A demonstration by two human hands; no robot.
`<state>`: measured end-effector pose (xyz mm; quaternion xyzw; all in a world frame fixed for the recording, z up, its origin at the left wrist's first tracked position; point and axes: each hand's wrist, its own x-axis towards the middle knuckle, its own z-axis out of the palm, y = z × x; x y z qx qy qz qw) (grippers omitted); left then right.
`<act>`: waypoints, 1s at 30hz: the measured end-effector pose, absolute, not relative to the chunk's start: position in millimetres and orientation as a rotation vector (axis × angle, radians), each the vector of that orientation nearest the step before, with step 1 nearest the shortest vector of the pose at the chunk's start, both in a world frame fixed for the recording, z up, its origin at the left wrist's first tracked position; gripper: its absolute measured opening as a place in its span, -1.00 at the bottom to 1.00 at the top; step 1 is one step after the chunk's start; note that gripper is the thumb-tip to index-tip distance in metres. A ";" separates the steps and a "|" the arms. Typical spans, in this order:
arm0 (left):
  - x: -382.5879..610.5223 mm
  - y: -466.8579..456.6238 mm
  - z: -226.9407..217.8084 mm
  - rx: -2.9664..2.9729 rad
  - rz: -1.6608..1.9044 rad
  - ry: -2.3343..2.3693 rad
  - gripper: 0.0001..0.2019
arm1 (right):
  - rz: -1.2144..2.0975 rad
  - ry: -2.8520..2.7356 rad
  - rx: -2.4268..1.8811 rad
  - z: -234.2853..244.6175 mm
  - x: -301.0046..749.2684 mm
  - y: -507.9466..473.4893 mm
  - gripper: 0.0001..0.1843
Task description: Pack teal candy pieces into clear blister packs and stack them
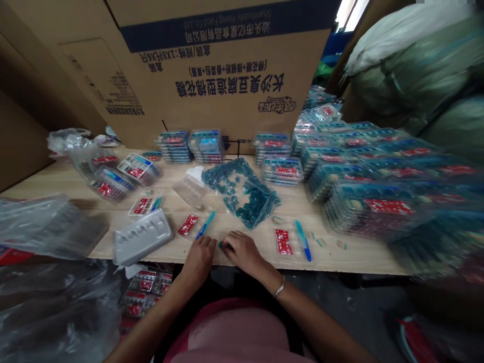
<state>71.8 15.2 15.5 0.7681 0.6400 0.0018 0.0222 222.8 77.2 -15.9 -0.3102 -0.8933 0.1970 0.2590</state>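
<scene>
My left hand [199, 256] and my right hand [242, 250] rest close together at the near edge of the wooden table [68, 181]. Both have their fingers curled, pinching a small teal piece [220, 245] between them. A blue pen-like tool [205, 225] lies just beyond my left hand, beside a small red card [188, 225]. A clear bag of teal pieces [242, 191] sits behind my hands. To the right of my right hand lie another red card [283, 241] and a second blue tool [303, 240]. A white plastic tray [141, 236] lies to the left.
Stacks of filled clear blister packs [378, 171] cover the table's right side and stand in a row along the back [206, 146]. A large printed cardboard box [223, 70] stands behind. Loose packs [121, 176] and plastic bags [45, 227] lie left. More packs [145, 290] sit below the table edge.
</scene>
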 end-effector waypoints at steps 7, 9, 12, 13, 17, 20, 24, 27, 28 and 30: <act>56.8 9.4 7.3 2.547 0.582 1.932 -0.71 | 0.529 -2.413 -0.867 -11.8 224.2 75.6 -0.90; 56.3 9.3 20.3 2.526 0.812 1.886 -0.71 | 0.548 -2.397 -0.883 -10.5 224.3 74.8 -0.91; 63.0 18.2 50.4 2.428 1.106 1.823 -0.76 | 0.568 -2.403 -0.907 -9.0 223.7 74.3 -0.90; 67.9 25.3 60.6 2.386 1.165 1.821 -0.79 | 0.569 -2.413 -0.921 -8.6 223.4 74.2 -0.90; 100.2 77.9 82.2 2.378 0.875 1.880 -0.80 | 0.557 -2.441 -0.948 -7.0 223.4 73.9 -0.93; 128.0 126.7 74.6 2.462 0.299 1.861 -0.72 | 0.558 -2.440 -0.899 -6.3 224.3 74.0 -0.87; 150.0 169.0 54.5 2.452 0.115 1.856 -0.74 | 0.540 -2.457 -0.833 -6.6 225.0 75.5 -0.87; 153.3 182.8 47.9 2.437 0.079 1.838 -0.79 | 0.513 -2.467 -0.836 -6.8 224.9 76.3 -0.88; 152.4 185.0 48.5 2.432 0.087 1.829 -0.80 | 0.512 -2.466 -0.837 -6.8 224.9 76.3 -0.89; 147.2 184.4 53.6 2.429 0.139 1.808 -0.79 | 0.523 -2.443 -0.840 -7.0 225.3 75.8 -0.89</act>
